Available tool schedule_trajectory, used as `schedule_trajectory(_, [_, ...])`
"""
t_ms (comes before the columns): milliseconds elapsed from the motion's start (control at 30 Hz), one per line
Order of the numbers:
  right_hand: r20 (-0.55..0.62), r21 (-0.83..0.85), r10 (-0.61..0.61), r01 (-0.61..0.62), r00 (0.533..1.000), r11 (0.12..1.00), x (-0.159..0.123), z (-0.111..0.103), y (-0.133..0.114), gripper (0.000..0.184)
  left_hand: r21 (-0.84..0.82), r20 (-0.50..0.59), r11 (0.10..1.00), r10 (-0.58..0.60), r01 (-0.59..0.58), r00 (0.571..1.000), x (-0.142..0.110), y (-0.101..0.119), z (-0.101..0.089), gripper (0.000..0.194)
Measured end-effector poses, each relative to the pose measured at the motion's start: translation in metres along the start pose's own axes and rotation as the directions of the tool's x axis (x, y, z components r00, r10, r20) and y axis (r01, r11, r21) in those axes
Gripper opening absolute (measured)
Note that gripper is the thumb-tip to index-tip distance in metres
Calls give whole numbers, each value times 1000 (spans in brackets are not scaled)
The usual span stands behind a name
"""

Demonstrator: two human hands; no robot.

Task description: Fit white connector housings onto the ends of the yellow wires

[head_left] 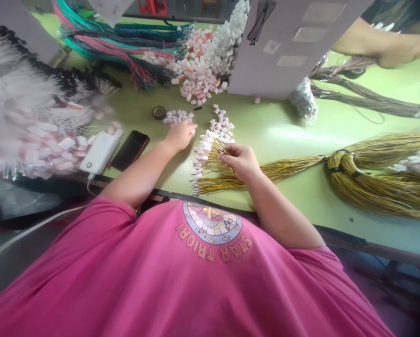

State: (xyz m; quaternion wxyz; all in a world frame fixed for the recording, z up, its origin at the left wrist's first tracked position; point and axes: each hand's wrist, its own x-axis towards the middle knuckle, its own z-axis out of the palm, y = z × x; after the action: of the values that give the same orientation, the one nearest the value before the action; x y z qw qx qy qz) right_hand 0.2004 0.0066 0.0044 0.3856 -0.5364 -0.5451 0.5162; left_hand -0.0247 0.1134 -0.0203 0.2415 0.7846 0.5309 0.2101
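Note:
My left hand (181, 135) is closed beside a small pile of white plastic connectors (177, 116), with a white connector (193, 132) at its fingertips. My right hand (242, 160) is closed, thumb against fingers, on yellow-and-black wires (217, 154) near their tips. Those wires belong to a long bundle (290, 167) that runs off to the right. Along the fanned left ends of the bundle sits a row of white connectors (203, 149); the wire ends nearest me show bare metal tips (195, 187). More loose connectors (223, 127) lie just beyond.
A roll of tape (158, 112), a phone (130, 150) and a white power bank (100, 152) lie left. Connector heaps (199, 70) and coloured wires (125, 47) are behind. A grey panel (283, 51) stands upright; beyond it is another person's arm (367, 42). Coiled wires (350, 173) lie right.

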Motion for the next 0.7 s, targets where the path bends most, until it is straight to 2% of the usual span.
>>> schedule_trajectory(67, [36,73,26,-29,999,997,-1,0,-1,17,43,46,999,27,-29,999,1,-2,7,22])
schedule_trajectory(133, [52,122,26,-32,998,992,-2,0,-2,13,31,36,999,17,-18,999,-3,3,7,18])
schedule_trajectory(233, [34,131,8,-13,999,991,-3,0,-3,10,-183,-3,982,-45,44,999,-16,22,-7,13])
schedule_trajectory(333, [11,96,21,-22,1000,995,-3,1,-3,11,-522,78,841,-123,146,989,-34,50,-20,19])
schedule_trajectory(433, [33,80,10,-13,999,997,-4,3,-4,11,-717,235,651,-112,250,965,-51,70,-20,21])
schedule_trajectory(567, [47,42,0,-2,999,999,-4,5,-6,11,-802,294,495,-161,335,942,-65,74,-2,16])
schedule_trajectory(700, [0,2,21,-21,1000,1000,-3,7,-6,8,-805,301,474,-191,356,934,-70,73,13,16])
